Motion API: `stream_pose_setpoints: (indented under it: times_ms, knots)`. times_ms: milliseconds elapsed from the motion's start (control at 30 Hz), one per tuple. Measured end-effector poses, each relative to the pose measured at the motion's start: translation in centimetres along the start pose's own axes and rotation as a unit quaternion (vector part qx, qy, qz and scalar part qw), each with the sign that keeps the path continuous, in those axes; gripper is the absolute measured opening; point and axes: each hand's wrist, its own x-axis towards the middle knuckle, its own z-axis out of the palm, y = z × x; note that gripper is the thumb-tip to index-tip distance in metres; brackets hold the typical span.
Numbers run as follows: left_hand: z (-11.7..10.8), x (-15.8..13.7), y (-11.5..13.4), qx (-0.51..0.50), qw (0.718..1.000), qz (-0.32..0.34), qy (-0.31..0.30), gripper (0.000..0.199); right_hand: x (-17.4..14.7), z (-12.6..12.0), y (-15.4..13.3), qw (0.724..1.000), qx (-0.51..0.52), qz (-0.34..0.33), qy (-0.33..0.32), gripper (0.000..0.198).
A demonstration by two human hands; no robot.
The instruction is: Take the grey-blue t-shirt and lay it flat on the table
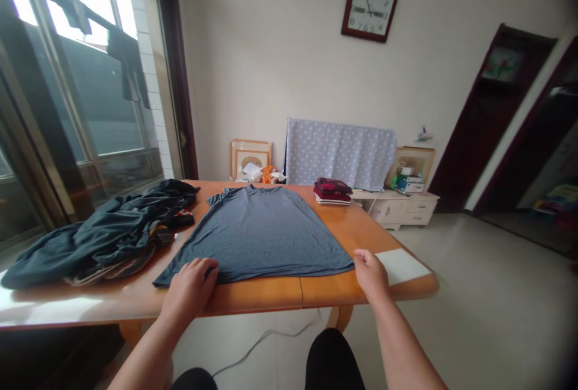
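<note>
A dark blue-grey T-shirt (262, 233) lies spread out on the wooden table, its neck at the far side and its hem along the near edge. My left hand (192, 284) is on the hem near the left corner, fingers curled over the cloth. At the right hem corner, my right hand (371, 272) is closed in a pinch on the fabric. Some creases cross the middle of the shirt. The fingertips of both hands are partly hidden.
Dark crumpled clothes (103, 239) are heaped on the table's left. A folded stack of clothes (333, 191) sits at the far right. A white sheet (401, 266) lies beside my right hand. Behind the wooden table (271, 290), a dotted cloth (338, 152) hangs over something by the wall.
</note>
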Motion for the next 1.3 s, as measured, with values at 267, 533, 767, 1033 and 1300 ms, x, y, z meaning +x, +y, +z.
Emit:
stream_pose_setpoints:
  times_ms: [267, 533, 767, 1033, 1300]
  knots:
    - [0.6, 0.2, -0.1, -0.018, 1.000, -0.013, -0.014, 0.028, 0.2, -0.1, -1.8, 0.991, -0.125, 0.007, -0.052, 0.032]
    - [0.1, 0.0, 0.0, -0.071, 0.997, -0.037, -0.012, 0.025, -0.5, -0.3, -2.0, 0.990, -0.128, 0.030, -0.059, 0.028]
    - [0.0, -0.4, 0.1, -0.095, 0.995, -0.035, 0.002, 0.023, -0.6, 0.2, -1.7, 0.982, -0.179, -0.005, -0.054, 0.024]
    - [-1.2, -1.0, 0.0, -0.078, 0.996, -0.018, 0.027, 0.020, 0.2, 1.3, 0.0, 0.984, -0.164, -0.042, -0.050, 0.036]
    - [-3.7, -1.8, -3.6, 0.034, 0.974, -0.203, 0.099, 0.032, 0.5, 1.8, 0.8, 0.980, -0.186, -0.054, -0.043, 0.044]
